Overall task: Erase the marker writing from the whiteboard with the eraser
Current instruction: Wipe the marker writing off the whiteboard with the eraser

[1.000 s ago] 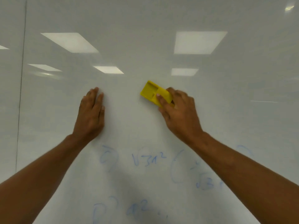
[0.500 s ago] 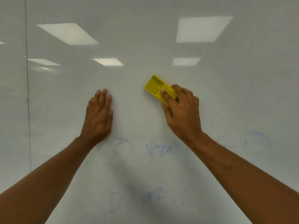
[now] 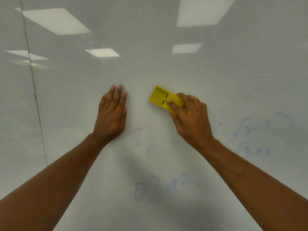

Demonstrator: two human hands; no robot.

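The whiteboard (image 3: 166,47) fills the head view. My right hand (image 3: 190,117) grips the lower end of a yellow eraser (image 3: 160,97) and holds it against the board near the middle. My left hand (image 3: 113,112) lies flat on the board with straight fingers, a little left of the eraser. Faint blue marker writing (image 3: 253,140) shows to the right of my right wrist, a smeared mark (image 3: 139,139) sits between my wrists, and more blue writing (image 3: 166,185) lies lower down. My right arm hides part of the writing.
A vertical seam (image 3: 35,97) runs down the board at the left. Ceiling lights (image 3: 200,12) reflect in the glossy upper part of the board.
The square-root writing between my wrists has been wiped to a faint smear. My view has shifted, so the writing at the right now shows more. My left hand stays flat on the board.
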